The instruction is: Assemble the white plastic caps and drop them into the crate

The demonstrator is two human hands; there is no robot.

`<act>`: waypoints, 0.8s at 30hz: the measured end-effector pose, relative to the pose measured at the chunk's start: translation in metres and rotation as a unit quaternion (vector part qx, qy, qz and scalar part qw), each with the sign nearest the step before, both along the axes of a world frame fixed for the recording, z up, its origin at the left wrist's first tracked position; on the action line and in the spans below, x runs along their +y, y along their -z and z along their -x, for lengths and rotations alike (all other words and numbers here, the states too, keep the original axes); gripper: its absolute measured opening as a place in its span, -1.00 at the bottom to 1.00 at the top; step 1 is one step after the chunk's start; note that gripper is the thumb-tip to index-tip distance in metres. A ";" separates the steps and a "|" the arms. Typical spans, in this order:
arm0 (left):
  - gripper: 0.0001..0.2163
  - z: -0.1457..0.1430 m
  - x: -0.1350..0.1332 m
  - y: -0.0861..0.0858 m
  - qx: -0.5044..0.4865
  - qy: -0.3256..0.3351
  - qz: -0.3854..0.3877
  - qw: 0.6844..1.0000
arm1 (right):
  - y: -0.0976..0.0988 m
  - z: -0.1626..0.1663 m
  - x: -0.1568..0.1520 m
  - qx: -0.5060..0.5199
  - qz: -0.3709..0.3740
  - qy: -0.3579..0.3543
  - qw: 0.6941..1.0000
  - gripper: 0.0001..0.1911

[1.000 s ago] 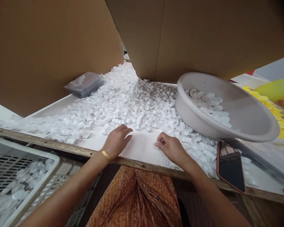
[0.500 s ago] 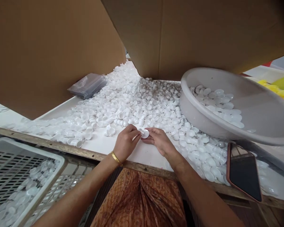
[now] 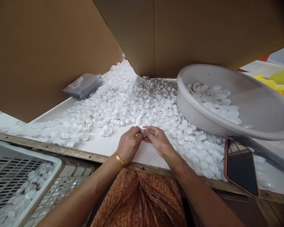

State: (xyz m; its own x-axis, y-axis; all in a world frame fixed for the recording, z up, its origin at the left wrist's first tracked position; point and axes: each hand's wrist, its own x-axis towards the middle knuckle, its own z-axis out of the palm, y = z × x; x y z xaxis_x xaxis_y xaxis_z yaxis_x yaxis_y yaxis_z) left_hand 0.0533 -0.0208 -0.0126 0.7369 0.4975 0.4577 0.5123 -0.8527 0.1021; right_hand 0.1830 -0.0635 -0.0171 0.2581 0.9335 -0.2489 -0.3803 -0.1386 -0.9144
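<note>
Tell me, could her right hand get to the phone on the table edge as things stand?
Probably yes: the phone lies face up on that side, nothing over it, though the right hand is pinching a small white cap with the left hand.

Beyond the fingers (image 3: 137,131) the heap of caps (image 3: 132,104) covers the worktop (image 3: 101,145); the basin (image 3: 255,110) sits to their right, the phone (image 3: 240,168) right and nearer, the crate (image 3: 21,176) left and below.

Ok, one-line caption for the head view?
Both hands pinch a white cap together before a heap of caps.
</note>
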 end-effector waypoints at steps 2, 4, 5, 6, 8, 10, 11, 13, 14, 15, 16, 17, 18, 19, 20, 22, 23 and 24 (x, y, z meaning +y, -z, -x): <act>-0.85 -0.001 -0.005 -0.005 -0.025 0.019 0.017 0.999 | 0.000 -0.001 0.000 -0.001 -0.011 0.010 1.000 -0.75; -0.84 -0.001 -0.008 -0.010 -0.098 0.029 0.056 0.993 | -0.001 -0.002 0.000 -0.011 -0.026 0.027 0.999 -0.72; -0.82 0.000 -0.008 -0.013 -0.142 0.017 0.085 0.986 | -0.001 -0.003 0.000 -0.023 -0.034 0.035 0.999 -0.71; -0.81 0.000 -0.008 -0.015 -0.182 -0.008 0.120 0.976 | -0.002 -0.003 -0.001 -0.037 -0.045 0.037 0.998 -0.71; -0.74 0.000 -0.006 -0.017 -0.223 -0.076 0.210 0.949 | -0.003 -0.002 -0.003 -0.075 -0.073 0.025 0.994 -0.70; -0.67 -0.001 -0.001 -0.015 -0.220 -0.113 0.316 0.916 | -0.003 0.000 -0.005 -0.135 -0.110 0.008 0.985 -0.70; -0.66 -0.002 0.001 -0.014 -0.217 -0.111 0.365 0.899 | -0.003 0.001 -0.006 -0.172 -0.134 0.003 0.976 -0.71; -0.71 -0.003 0.003 -0.011 -0.224 -0.087 0.435 0.868 | -0.003 0.003 -0.008 -0.244 -0.182 -0.003 0.953 -0.72; -0.73 -0.002 0.004 -0.010 -0.233 -0.073 0.457 0.855 | -0.003 0.004 -0.009 -0.271 -0.202 -0.007 0.941 -0.72; -0.75 -0.002 0.004 -0.009 -0.243 -0.062 0.470 0.846 | -0.003 0.004 -0.010 -0.290 -0.216 -0.012 0.932 -0.71; -0.76 -0.001 0.004 -0.009 -0.250 -0.054 0.475 0.842 | -0.004 0.004 -0.010 -0.303 -0.226 -0.020 0.926 -0.70; -0.77 0.000 0.004 -0.009 -0.255 -0.048 0.473 0.842 | -0.004 0.004 -0.011 -0.313 -0.232 -0.027 0.920 -0.69; -0.78 0.001 0.003 -0.010 -0.257 -0.043 0.465 0.846 | -0.005 0.004 -0.012 -0.321 -0.238 -0.032 0.916 -0.68; -0.79 0.001 0.002 -0.010 -0.256 -0.038 0.452 0.854 | -0.005 0.004 -0.012 -0.327 -0.243 -0.035 0.913 -0.68; -0.80 0.002 0.002 -0.011 -0.254 -0.034 0.435 0.863 | -0.006 0.004 -0.012 -0.332 -0.248 -0.036 0.909 -0.68; -0.82 0.002 0.000 -0.012 -0.242 -0.032 0.392 0.887 | -0.005 0.004 -0.013 -0.341 -0.255 -0.034 0.904 -0.69; -0.82 0.002 -0.001 -0.012 -0.235 -0.034 0.368 0.899 | -0.005 0.004 -0.014 -0.345 -0.255 -0.031 0.903 -0.69; -0.83 0.001 -0.002 -0.012 -0.226 -0.037 0.345 0.910 | -0.004 0.004 -0.014 -0.349 -0.255 -0.029 0.901 -0.70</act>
State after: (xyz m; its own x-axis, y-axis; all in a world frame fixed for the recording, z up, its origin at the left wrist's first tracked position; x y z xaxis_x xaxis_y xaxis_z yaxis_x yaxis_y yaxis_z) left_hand 0.0520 -0.0226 -0.0001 0.5037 0.8223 0.2648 0.3382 -0.4698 0.8154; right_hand 0.1788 -0.0774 -0.0131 0.1322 0.8977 0.4203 0.3068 0.3661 -0.8785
